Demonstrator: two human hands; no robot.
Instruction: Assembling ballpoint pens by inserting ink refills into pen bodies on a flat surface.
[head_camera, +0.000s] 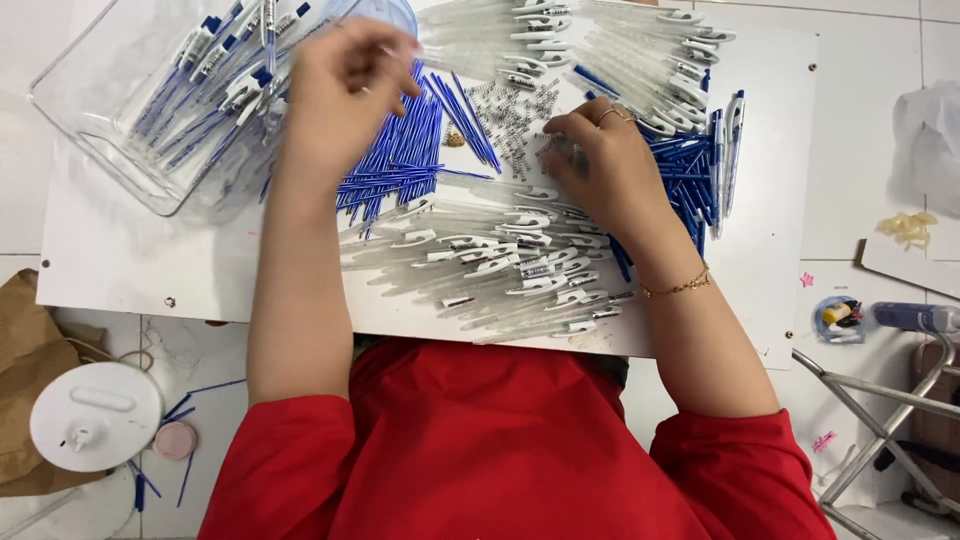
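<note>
Head view, looking straight down: the left hand (345, 90) hovers at the mouth of the clear plastic tub (95, 120) of finished pens, fingers curled shut around something thin, though I cannot tell what. The right hand (610, 165) presses down by the small pile of springs (515, 115), fingers pinched closed on a tiny part there. Between the hands lies a fan of blue ink refills (405, 160); clear pen barrels (500, 265) spread across the white desk (120, 265) nearer the red-sleeved body. Risk, as I judge it: the barrels reach the near edge, so a forearm sweep could roll them off, and a nudge could scatter those springs.
</note>
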